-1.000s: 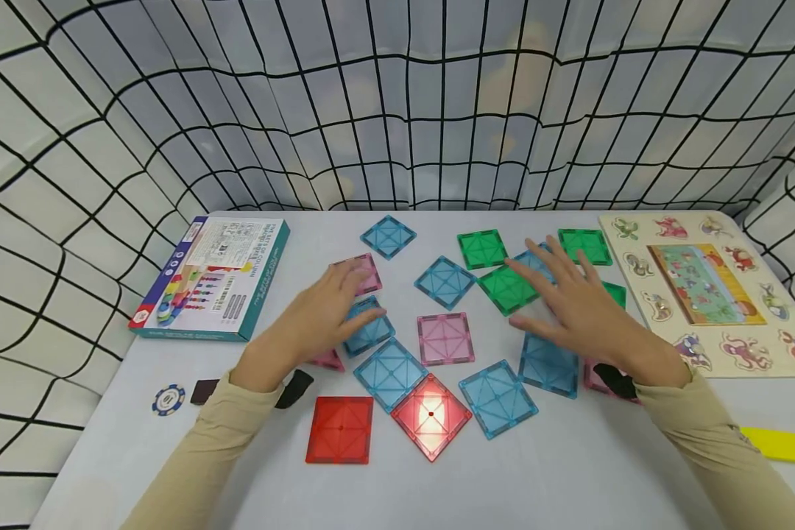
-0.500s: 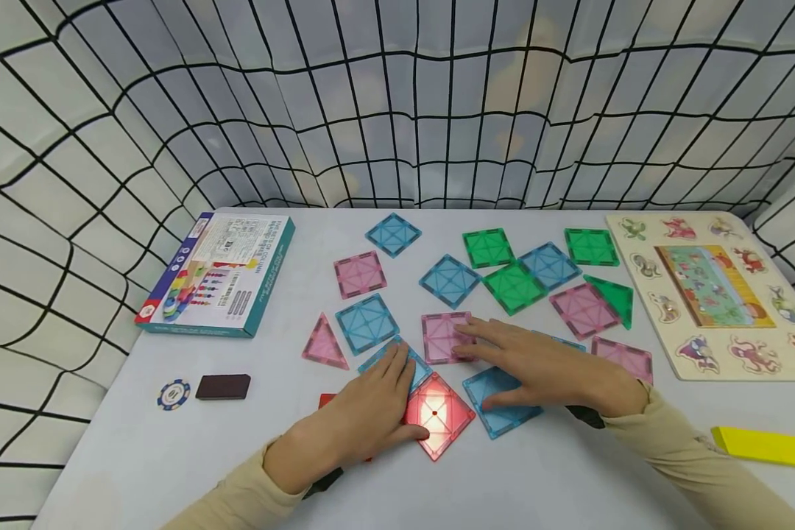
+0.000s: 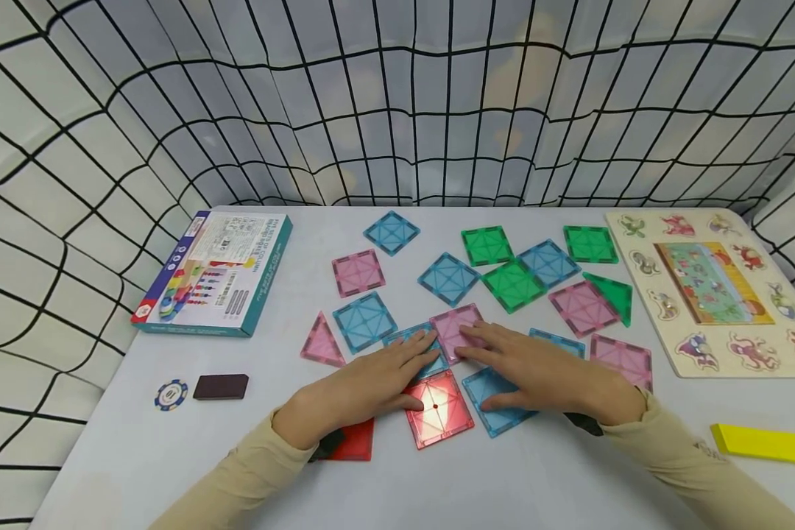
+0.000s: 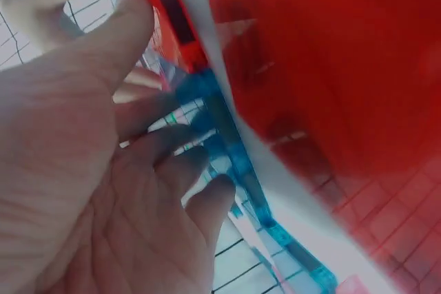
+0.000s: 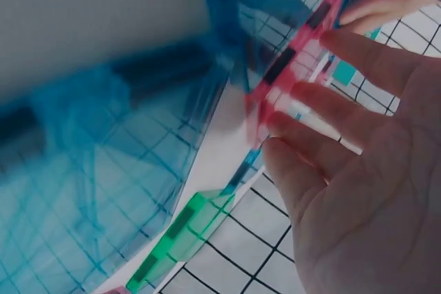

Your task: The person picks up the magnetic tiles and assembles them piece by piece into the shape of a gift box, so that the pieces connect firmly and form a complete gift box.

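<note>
In the head view my left hand [image 3: 371, 375] lies with extended fingers over a translucent blue square tile [image 3: 439, 364], largely covering it. Its thumb touches a red square tile [image 3: 439, 412] that adjoins the blue one. From the other side, fingertips of my right hand [image 3: 536, 364] rest on a pink square tile [image 3: 452, 327], close against the blue tile. The right thumb is over another blue square [image 3: 486, 386]. In the left wrist view, the left fingers are at the edge of the blue tile [image 4: 231, 146]. The right wrist view has right fingertips at the pink tile [image 5: 286, 67].
Several blue, green and pink tiles lie beyond the hands, including a green square [image 3: 513, 285] and a pink triangle [image 3: 322, 341]. A boxed set [image 3: 215, 272], poker chip [image 3: 171, 395] and dark block [image 3: 221, 386] are left. A puzzle board [image 3: 715, 294] and yellow block [image 3: 763, 444] are right.
Both hands have come inward and down from the outer tiles to the middle ones. Over the last half second the red, blue and pink tiles turned slightly, and the pink one came against the blue.
</note>
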The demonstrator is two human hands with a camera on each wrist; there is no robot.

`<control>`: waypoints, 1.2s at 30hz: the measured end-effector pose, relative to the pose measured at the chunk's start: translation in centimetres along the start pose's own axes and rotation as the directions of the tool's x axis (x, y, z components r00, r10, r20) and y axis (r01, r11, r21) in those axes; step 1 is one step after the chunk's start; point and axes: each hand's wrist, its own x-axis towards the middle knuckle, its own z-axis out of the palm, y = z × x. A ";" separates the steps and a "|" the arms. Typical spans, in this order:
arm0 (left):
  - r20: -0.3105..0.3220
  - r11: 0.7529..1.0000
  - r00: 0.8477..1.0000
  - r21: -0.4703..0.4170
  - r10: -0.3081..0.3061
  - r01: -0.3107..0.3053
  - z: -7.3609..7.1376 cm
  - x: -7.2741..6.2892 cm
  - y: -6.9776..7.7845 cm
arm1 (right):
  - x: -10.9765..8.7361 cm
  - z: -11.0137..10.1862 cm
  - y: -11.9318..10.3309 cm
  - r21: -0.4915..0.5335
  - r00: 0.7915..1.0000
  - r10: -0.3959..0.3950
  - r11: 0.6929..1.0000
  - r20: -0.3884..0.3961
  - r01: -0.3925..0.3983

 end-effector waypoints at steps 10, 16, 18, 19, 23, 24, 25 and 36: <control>0.005 0.978 0.997 0.194 -0.072 0.069 0.4 0.5 2.3 | -1.1 -0.2 -0.1 0.090 1.000 -0.016 0.996 0.022 0.014; 0.043 0.980 0.994 0.177 -0.104 0.095 0.6 0.8 2.8 | -0.6 0.6 0.0 0.036 0.996 -0.041 0.998 -0.077 0.044; 0.047 0.985 0.996 0.156 -0.082 0.074 0.4 0.7 2.2 | -0.1 1.1 -0.2 -0.005 0.991 -0.021 1.000 -0.129 0.020; 0.048 0.988 0.996 0.139 -0.068 0.061 0.3 0.7 1.9 | 0.2 1.3 -0.4 -0.035 0.988 -0.011 0.999 -0.156 0.006; 0.060 0.997 0.998 0.080 -0.021 0.016 -0.3 0.5 1.0 | 1.3 2.1 -1.3 -0.118 0.973 0.049 0.990 -0.227 -0.078; 0.059 0.997 0.998 0.082 -0.013 0.008 -0.4 0.6 0.8 | 1.4 2.0 -1.4 -0.115 0.972 0.060 0.989 -0.228 -0.088; 0.063 0.997 0.998 0.076 -0.011 0.006 -0.5 0.6 0.8 | 1.3 1.8 -1.4 -0.095 0.973 0.070 0.991 -0.219 -0.092; 0.087 0.997 0.994 0.057 -0.062 0.057 -0.7 1.0 1.3 | -4.9 -1.7 2.3 0.053 0.966 0.192 0.981 -0.176 -0.185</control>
